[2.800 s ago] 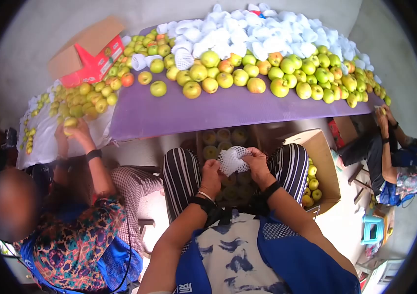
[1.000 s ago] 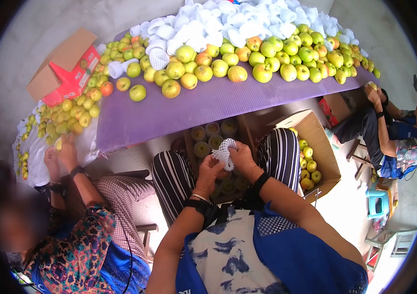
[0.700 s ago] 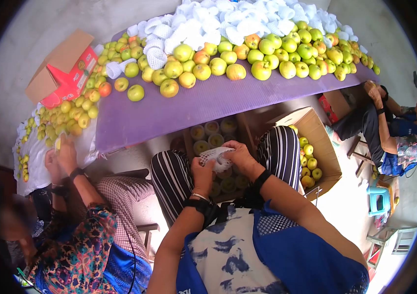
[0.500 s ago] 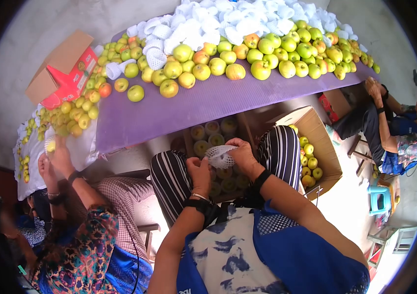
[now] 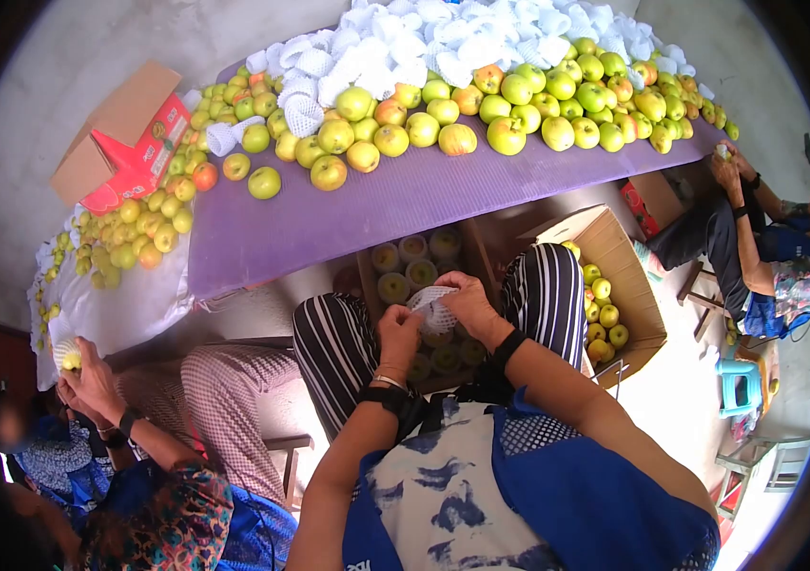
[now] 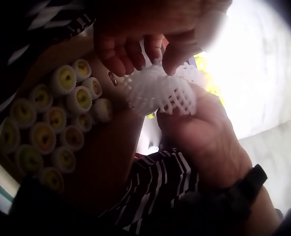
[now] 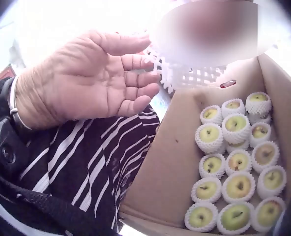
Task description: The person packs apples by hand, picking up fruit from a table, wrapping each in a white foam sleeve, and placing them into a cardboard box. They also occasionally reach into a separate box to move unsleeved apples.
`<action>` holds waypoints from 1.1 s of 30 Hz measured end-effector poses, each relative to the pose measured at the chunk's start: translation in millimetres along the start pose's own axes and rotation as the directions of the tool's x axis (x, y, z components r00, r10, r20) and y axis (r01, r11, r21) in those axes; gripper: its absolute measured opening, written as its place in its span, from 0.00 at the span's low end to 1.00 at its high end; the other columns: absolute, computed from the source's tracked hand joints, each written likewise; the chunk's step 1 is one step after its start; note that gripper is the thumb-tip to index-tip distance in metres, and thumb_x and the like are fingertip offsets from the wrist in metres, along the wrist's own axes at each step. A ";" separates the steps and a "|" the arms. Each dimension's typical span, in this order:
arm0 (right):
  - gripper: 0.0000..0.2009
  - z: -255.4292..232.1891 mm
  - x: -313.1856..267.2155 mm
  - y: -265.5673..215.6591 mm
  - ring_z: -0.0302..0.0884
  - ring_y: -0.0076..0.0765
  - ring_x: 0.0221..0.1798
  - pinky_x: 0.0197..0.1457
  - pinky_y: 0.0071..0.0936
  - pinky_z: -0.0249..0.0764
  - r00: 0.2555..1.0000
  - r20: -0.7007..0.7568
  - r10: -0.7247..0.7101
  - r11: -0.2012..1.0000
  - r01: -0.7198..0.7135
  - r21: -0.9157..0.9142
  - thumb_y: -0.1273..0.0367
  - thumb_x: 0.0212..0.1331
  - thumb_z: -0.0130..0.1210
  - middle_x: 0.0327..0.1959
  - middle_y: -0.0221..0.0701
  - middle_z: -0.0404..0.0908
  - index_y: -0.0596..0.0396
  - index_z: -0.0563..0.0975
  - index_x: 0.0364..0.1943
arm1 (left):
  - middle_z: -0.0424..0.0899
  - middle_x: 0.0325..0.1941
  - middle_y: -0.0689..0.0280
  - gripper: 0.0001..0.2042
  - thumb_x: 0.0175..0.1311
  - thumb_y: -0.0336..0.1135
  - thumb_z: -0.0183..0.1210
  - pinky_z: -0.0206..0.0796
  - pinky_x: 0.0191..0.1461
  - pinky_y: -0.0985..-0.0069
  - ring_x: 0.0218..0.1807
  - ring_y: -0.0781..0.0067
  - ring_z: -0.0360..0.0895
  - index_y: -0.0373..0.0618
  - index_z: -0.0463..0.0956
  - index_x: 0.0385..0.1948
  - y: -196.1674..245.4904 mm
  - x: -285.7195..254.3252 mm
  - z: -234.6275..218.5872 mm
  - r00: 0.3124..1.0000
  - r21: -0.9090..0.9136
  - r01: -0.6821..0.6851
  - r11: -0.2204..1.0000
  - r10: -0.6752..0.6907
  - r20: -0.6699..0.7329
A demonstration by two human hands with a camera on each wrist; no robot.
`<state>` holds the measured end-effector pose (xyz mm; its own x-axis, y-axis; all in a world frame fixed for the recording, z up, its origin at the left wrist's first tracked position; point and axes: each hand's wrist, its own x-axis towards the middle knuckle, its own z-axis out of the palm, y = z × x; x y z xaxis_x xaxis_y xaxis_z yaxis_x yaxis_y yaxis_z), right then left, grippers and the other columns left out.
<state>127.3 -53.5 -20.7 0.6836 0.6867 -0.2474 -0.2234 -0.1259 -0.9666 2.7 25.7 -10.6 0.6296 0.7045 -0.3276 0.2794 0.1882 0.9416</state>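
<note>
A white foam fruit net (image 5: 435, 318) is held between my two hands above my lap in the head view. My right hand (image 5: 471, 308) grips its right side. My left hand (image 5: 398, 333) has its thumb and fingertips at the net's left edge. Seen from the left wrist, the net (image 6: 160, 93) spreads as a meshed dome, with no fruit showing through it; left fingertips pinch its top. In the right wrist view a blurred patch hides most of the right hand. Under the net stands a carton (image 7: 160, 167) of apples (image 7: 239, 187) in foam nets.
A purple-covered table (image 5: 348, 221) bears many loose apples (image 5: 506, 136) and a heap of foam nets (image 5: 481, 43). Another carton (image 5: 641, 328) of apples stands right of my knee. A red box (image 5: 138, 162) is at left. People sit on both sides.
The net was stretched between both hands, then turned and folded; now it sits mostly in my right hand. The person at left has moved a netted apple down and left.
</note>
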 end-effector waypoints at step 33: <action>0.40 -7.1 -15.9 -23.0 0.56 0.38 0.60 0.62 0.32 0.53 0.900 0.434 0.045 0.974 -0.135 0.180 0.71 0.43 0.59 0.58 0.40 0.58 0.59 0.48 0.62 | 0.73 0.46 0.62 0.16 0.60 0.34 0.47 0.64 0.50 0.72 0.45 0.68 0.72 0.40 0.64 0.49 -3.1 0.5 1.0 0.990 -0.543 0.075 0.836 0.001 0.138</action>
<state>126.4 -66.6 4.9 0.3033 0.9231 -0.2365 -0.4356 -0.0865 -0.8960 2.9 24.8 -13.8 0.7239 0.6035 -0.3344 -0.1128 0.5817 0.8055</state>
